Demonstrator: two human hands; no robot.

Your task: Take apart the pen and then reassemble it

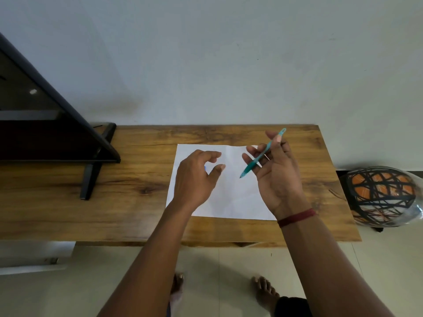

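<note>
Now in hand: judged to be the lead-up to unscrewing. The pen [261, 155] looks whole, so either dismantling has not begun or reassembly is done; which of the two cannot be told.
Right hand: the right hand [279, 179] is raised palm-up over the far right part of the paper. The pen lies slantwise across its fingers, with a fingertip pressed onto the barrel near the upper end.
Left hand: the left hand [194, 179] hovers over the sheet, back upward, fingers loosely curled, thumb and forefinger parted. It grips nothing that can be seen and is well apart from the pen.
Pen, position: held in the air above the sheet of paper [231, 197], touching only the right hand.
Pen, appearance: a slim teal barrel with a darker, seemingly translucent grip section. The writing tip points down-left toward the paper; the paler tail end rises past the fingertips.
Doing the step well: bring the left hand to the grip section and pinch it firmly while the right hand holds the upper barrel. Twist over the sheet, so that a spring or refill falls on white paper and not on the grained bench [137, 202].
Uncertain: a small blue fleck [204, 168] shows under the left hand; what it is cannot be made out.
</note>
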